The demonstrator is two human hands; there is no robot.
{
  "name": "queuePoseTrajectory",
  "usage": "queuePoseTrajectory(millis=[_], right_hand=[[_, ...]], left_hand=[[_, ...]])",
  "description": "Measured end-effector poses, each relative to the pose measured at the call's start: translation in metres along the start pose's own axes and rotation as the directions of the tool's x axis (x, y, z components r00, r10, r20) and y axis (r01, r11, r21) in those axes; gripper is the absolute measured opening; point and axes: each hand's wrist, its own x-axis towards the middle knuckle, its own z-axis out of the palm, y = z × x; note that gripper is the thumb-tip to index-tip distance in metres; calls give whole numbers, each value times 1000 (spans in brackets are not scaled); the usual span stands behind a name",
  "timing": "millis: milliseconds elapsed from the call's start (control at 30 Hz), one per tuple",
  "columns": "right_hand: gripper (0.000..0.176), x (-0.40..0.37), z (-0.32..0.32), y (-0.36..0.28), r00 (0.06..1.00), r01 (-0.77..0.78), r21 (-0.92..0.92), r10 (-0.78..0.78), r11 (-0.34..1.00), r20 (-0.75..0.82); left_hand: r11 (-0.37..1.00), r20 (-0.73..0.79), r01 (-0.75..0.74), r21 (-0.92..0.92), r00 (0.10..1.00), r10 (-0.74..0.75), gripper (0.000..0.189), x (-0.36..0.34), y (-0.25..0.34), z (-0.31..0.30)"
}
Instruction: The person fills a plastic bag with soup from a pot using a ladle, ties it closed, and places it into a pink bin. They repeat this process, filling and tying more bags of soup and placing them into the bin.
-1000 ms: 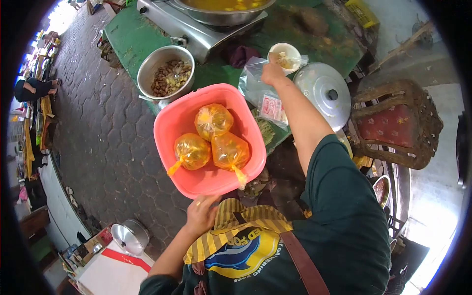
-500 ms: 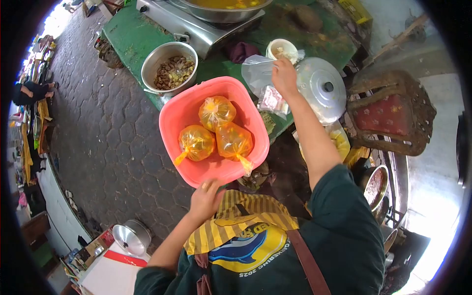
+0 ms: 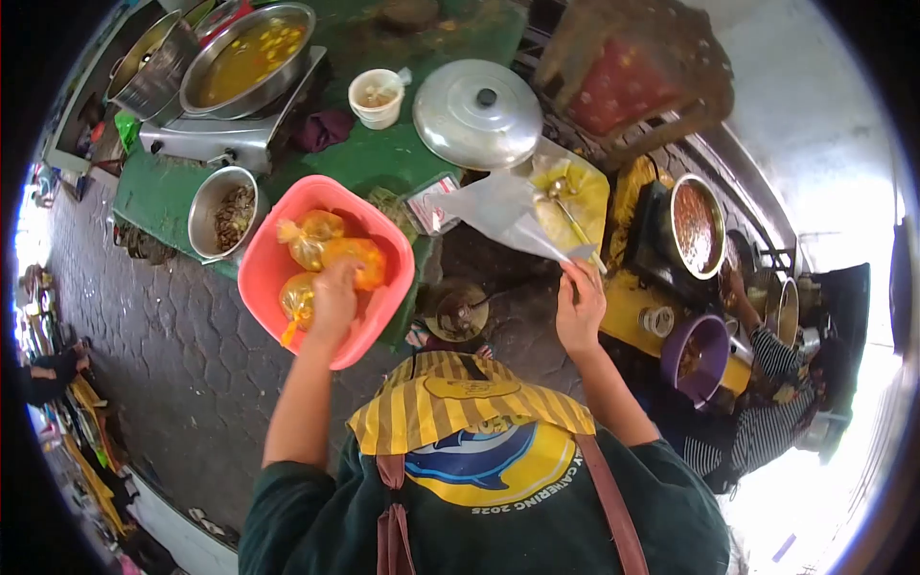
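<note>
My right hand [image 3: 581, 305] pinches one end of an empty clear plastic bag [image 3: 503, 209], which stretches out to the left. My left hand [image 3: 335, 299] reaches into a pink plastic basin [image 3: 251, 278]. Its fingers are closed at a tied plastic bag of orange liquid [image 3: 362, 261]; the hand hides the knot, and the bag looks slightly blurred. Two more tied bags lie in the basin: an upper bag [image 3: 309, 238] and a lower-left bag [image 3: 299, 299]. Beside the basin, a packet with red print [image 3: 433, 203] lies at the table's edge.
On the green table [image 3: 335, 158] stand a pot of brown pieces [image 3: 230, 216], a white tub [image 3: 377, 98], a large lid [image 3: 476, 115] and a stove [image 3: 206, 144] with a basin of yellow soup [image 3: 247, 62]. At right, a person in striped sleeves [image 3: 778, 355] is near a red-sauce pot [image 3: 697, 225].
My right hand has come back from the white tub, bringing the plastic bag toward me. My left hand has moved from the pink basin's rim into it. The view has turned rightward.
</note>
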Motion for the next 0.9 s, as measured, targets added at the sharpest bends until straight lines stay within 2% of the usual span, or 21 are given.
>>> queuePoseTrajectory(millis=[67,133,167,233,333,400,467,533,600,667,700,733,800,867,900], right_hand=[[19,-31,-17,15,1000,-20,11,20,1000,-13],[21,-61,-32,29,998,-6,14,7,1000,-57],[21,-72,-37,33,997,-37,19,38,999,-66],[21,-91,-46,45,993,-52,44,56,998,-104],[20,-119,-57,63,981,-133,76,142,988,-129],[20,-132,-68,71,968,-199,84,209,977,-137],[21,-143,-81,76,972,-180,8,179,984,-153],[21,-154,-90,79,961,-208,-36,197,977,-195],[20,-163,-97,76,958,-224,-40,213,974,-192],[19,-172,-97,66,943,-277,-60,259,959,-211],[19,-179,-96,59,936,-309,-67,290,949,-201],[19,-184,-94,49,918,-341,-85,313,936,-244],[20,-191,-91,27,934,-297,-113,264,948,-239],[20,-199,-93,7,928,-302,-67,278,951,-249],[20,-201,-99,-4,906,-337,-95,295,937,-305]], left_hand=[[992,43,-121,-18,992,122,15,14,9,-22],[999,143,10,38,990,-15,16,24,36,-41],[999,145,1,48,989,-8,16,27,38,-44],[998,302,11,66,953,-30,17,37,42,-52],[996,423,-50,71,906,16,20,39,36,-33],[995,459,-82,60,887,46,21,41,-11,-4],[993,498,-114,33,863,83,22,41,-15,16],[983,419,-108,148,907,36,23,35,4,29],[967,462,-198,161,881,104,22,36,3,38],[979,562,-176,104,823,88,21,40,-3,42],[901,532,-389,192,813,238,22,42,-22,44],[770,509,-579,268,764,397,26,45,-36,51],[783,376,-523,337,837,397,43,19,66,47],[786,422,-601,145,756,500,63,-1,98,57],[789,520,-615,-21,667,534,73,-12,103,69]])
